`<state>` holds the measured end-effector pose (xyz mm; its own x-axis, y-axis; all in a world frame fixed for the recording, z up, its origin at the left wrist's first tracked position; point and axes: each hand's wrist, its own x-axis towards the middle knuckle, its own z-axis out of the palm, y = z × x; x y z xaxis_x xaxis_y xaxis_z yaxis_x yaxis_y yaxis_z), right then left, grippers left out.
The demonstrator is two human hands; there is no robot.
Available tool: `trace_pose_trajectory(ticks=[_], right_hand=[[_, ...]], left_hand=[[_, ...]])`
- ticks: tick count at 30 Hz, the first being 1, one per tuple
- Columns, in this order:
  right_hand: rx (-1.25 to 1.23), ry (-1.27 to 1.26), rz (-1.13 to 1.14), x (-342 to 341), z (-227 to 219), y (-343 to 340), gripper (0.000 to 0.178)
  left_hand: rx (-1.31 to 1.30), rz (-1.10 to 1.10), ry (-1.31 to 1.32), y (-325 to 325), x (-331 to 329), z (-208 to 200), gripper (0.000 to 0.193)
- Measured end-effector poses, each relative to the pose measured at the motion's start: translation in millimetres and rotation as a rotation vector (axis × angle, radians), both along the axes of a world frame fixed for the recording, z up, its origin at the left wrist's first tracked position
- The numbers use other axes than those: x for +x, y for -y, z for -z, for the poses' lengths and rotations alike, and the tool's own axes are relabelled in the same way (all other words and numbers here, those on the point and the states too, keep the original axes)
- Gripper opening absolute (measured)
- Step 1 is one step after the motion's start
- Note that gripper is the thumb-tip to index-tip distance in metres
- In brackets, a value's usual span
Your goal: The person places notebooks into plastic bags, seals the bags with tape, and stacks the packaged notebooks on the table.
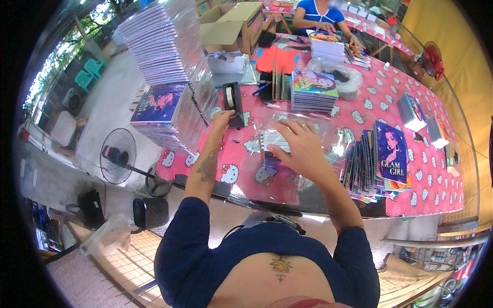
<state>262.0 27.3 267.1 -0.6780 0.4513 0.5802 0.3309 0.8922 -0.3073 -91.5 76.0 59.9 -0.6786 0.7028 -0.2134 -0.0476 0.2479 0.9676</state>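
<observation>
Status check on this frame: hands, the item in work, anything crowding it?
Left hand at the black tape dispenser. Right hand flat on a clear plastic sleeve over a notebook. Notebook stacks crowd the right side.

At the centre of the frame our right hand (300, 149) lay spread on a clear plastic sleeve (287, 154) over a spiral notebook (275, 139) on the pink patterned worktop (436, 169). Our left hand (222, 119) reached up to the black tape dispenser (232, 102). At the upper left rose a tall stack of wrapped notebooks (164, 46); at right, notebooks stood fanned (377, 159).
</observation>
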Motion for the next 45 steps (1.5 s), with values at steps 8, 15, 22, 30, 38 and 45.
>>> trace_pose_trajectory(ticks=[8, 15, 22, 30, 38, 45], right_hand=[[0.011, 0.204, -0.032, -19.2, 7.8, 8.8, 0.026], [-0.035, 0.268, 0.042, -28.0, 8.1, -1.6, 0.039], [0.106, 0.183, -0.06, -24.1, 8.6, -10.1, 0.047], [-0.356, -0.068, 0.005, 81.7, 85.2, -59.3, 0.064], [-0.142, 0.157, -0.15, 49.1, 98.3, -51.9, 0.063], [-0.668, -0.276, -0.157, 45.6, 110.0, -73.2, 0.034]], left_hand=[[-0.024, -0.012, -0.229, 40.5, 10.3, 55.2, 0.013], [0.398, 0.715, -0.184, 81.9, 66.8, -112.1, 0.025], [0.449, 0.991, -0.62, 73.8, 97.1, -180.9, 0.026], [0.558, 0.919, -0.783, 61.5, 117.7, -181.1, 0.027], [0.516, 0.907, -1.178, 12.8, 164.6, -125.8, 0.034], [0.496, 1.025, -0.744, 38.6, 167.0, -165.7, 0.056]])
